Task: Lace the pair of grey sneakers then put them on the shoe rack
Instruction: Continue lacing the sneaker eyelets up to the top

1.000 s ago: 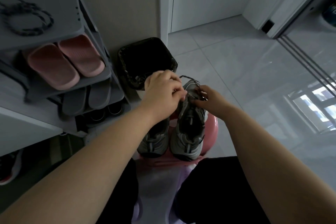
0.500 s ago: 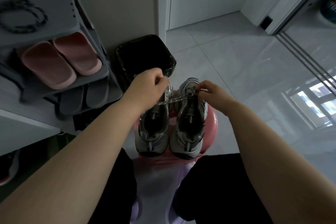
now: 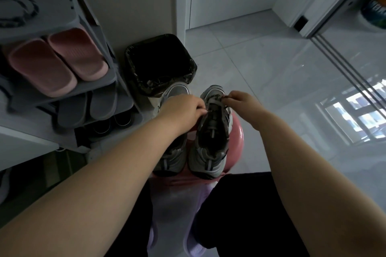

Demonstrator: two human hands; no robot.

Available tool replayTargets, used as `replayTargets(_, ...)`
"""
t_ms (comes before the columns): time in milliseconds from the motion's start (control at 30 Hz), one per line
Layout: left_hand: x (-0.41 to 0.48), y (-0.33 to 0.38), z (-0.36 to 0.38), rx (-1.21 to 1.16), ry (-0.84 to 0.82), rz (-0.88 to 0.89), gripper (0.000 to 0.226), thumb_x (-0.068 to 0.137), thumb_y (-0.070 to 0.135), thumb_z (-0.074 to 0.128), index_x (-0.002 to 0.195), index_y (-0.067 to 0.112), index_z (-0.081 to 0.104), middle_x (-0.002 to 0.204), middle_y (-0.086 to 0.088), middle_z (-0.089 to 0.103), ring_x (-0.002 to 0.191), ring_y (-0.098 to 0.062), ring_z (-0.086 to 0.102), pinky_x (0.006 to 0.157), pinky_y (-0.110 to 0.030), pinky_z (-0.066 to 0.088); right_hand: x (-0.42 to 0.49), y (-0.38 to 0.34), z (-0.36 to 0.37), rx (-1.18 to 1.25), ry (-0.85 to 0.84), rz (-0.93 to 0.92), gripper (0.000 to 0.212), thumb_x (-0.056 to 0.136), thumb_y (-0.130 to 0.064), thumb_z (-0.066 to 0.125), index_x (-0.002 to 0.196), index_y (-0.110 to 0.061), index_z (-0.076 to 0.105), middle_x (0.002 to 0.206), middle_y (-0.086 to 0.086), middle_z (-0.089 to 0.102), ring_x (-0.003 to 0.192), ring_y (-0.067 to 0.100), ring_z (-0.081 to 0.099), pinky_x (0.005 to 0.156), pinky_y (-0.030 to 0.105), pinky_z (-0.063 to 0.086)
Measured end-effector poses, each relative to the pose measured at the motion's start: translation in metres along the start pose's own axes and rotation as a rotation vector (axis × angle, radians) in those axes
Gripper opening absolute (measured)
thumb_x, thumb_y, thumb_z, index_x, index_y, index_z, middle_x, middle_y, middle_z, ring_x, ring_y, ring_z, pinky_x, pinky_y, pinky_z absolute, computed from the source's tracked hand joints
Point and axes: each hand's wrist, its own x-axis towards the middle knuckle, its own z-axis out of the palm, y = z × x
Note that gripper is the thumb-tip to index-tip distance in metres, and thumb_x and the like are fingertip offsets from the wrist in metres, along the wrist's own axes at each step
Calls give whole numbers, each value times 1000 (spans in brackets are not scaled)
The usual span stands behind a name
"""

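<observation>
Two grey sneakers stand side by side, toes away from me, on a pink stool (image 3: 237, 137). My left hand (image 3: 183, 108) lies over the left sneaker (image 3: 173, 157) and pinches the shoelace (image 3: 217, 98) at the left edge of the right sneaker (image 3: 211, 148). My right hand (image 3: 240, 101) pinches the same lace near the right sneaker's toe end. The grey shoe rack (image 3: 104, 77) stands to the left.
The rack holds pink slippers (image 3: 56, 62), grey slippers (image 3: 87, 108) and dark shoes below; a coiled cord (image 3: 16, 10) lies on top. A black-lined bin (image 3: 160, 62) sits just beyond the sneakers. Glossy floor tiles (image 3: 271, 73) stretch to the right. My legs flank the stool.
My left hand had pulled the lace out to the left and has come back down to the right sneaker's eyelets. My right hand stayed near the toe end.
</observation>
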Motion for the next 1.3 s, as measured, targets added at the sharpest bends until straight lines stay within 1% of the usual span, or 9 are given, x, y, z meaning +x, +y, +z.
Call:
replayTargets(233,-19,17,-24,-44,-109,267,18,88,31,57,73,25,65,72,11,62,78,-8,56,77,-29,46,-1,8,6,8,-50,-43,16,86,-18,65,76,-18,52,111,14,65,104,30,60,95,41,48)
replayTargets(300,-25,10,-38,-37,-169,271,18,87,29,58,72,24,66,69,12,61,74,-5,55,73,-25,42,-3,7,8,78,-51,-53,15,89,-12,60,77,-18,53,122,7,61,112,20,58,96,31,45)
replayTargets(633,-19,-20,-52,47,-389,99,22,89,30,55,68,28,64,84,2,65,80,-11,58,82,-35,49,4,4,12,169,96,25,9,90,-11,54,87,-11,63,109,18,66,107,33,59,99,44,45)
replayTargets(767,-13,-8,-40,-117,-116,225,23,92,24,47,79,10,59,119,-8,57,115,-17,49,97,-20,31,0,1,9,102,29,-5,11,87,-18,62,90,-10,68,103,-3,66,88,10,59,73,2,43)
replayTargets(833,-11,0,-31,-350,-70,206,22,95,19,45,75,15,52,130,-4,54,121,-10,46,94,-16,31,1,1,10,88,61,-26,15,89,-21,61,88,-8,69,87,-2,63,76,8,53,56,2,38)
replayTargets(967,-5,5,-16,-643,-59,141,28,96,24,39,68,22,41,86,-16,61,77,-17,51,69,-25,39,9,4,14,105,168,2,28,92,-20,53,66,-10,54,61,2,46,56,13,38,53,22,33)
replayTargets(1033,-5,3,-15,-629,-59,87,29,99,19,37,70,18,43,63,7,52,69,-13,42,69,-26,36,11,6,16,160,197,28,28,92,-19,52,66,-12,58,70,10,54,63,19,45,64,29,37)
replayTargets(1167,-4,-2,-14,-537,-184,38,32,97,23,37,79,4,55,73,6,69,87,-21,65,94,-40,46,11,8,16,259,213,91,23,90,-17,57,68,-13,63,74,9,61,74,21,53,72,32,44)
replayTargets(1300,-4,3,-9,-334,-34,27,19,98,28,39,85,15,46,75,-2,60,79,-24,58,77,-36,46,5,9,11,258,178,51,9,82,-6,67,90,-2,71,91,6,66,75,10,60,71,8,48)
